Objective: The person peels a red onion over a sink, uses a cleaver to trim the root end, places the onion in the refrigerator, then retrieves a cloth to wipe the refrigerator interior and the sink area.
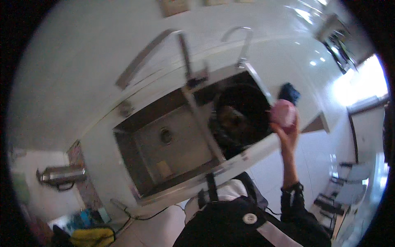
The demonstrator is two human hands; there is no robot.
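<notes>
My right hand [289, 136] grips a pink rounded object [283, 114], perhaps a sponge or cloth, beside the right rim of a double-basin sink [197, 120]. Just beyond it, a dark blue bunched item [289, 92] rests on or over the white counter. In the right basin sits a round black container [259, 108] with something brownish inside, too dark and blurred to name. A drain [166, 135] and a small pale patch [163, 169] show on the left basin's floor. My left hand is out of view.
A tall faucet [185, 55] stands behind the divider, and a slimmer tap [246, 46] rises farther right. A metal vacuum jug [63, 176] stands at left. Below it lies a yellow and black item [92, 236]. Chairs [351, 188] stand at lower right.
</notes>
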